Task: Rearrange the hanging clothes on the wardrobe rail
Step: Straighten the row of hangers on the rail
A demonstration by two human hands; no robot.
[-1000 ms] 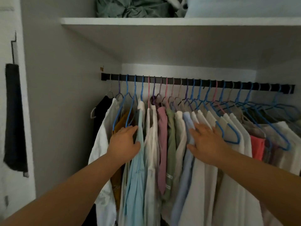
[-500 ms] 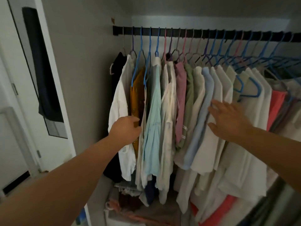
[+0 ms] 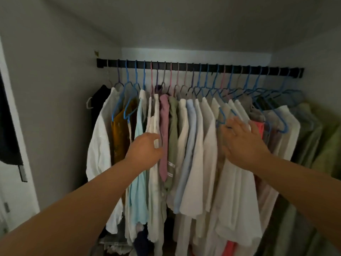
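Nearest to me are the person's two bare forearms, reaching up into the wardrobe. The left hand (image 3: pixel 144 150) lies against the front of the hanging clothes, about where the pale blue shirt (image 3: pixel 138 163) meets a white one; its fingers bend loosely toward the cloth, and I cannot tell whether they pinch a fold or only rest there. The right hand (image 3: pixel 243 140) is spread flat with straight fingers, pressing on the white shirts (image 3: pixel 208 145) further along, just beside a coral garment (image 3: pixel 258 126), and grasping nothing. Between the hands hang a mauve shirt (image 3: pixel 164 126), an olive one and a light blue one, all packed shoulder to shoulder. These look like thin, soft, light things; I judge they will crumple and slide off if pulled by the fabric, so the place to take hold is up at the hangers (image 3: pixel 129 100), by the neck of the hook. Those are slim wire ones, likely springy and apt to tangle where they crowd and overlap toward the right end. Behind everything runs the black rail (image 3: pixel 184 66), wall to wall, carrying every hook.
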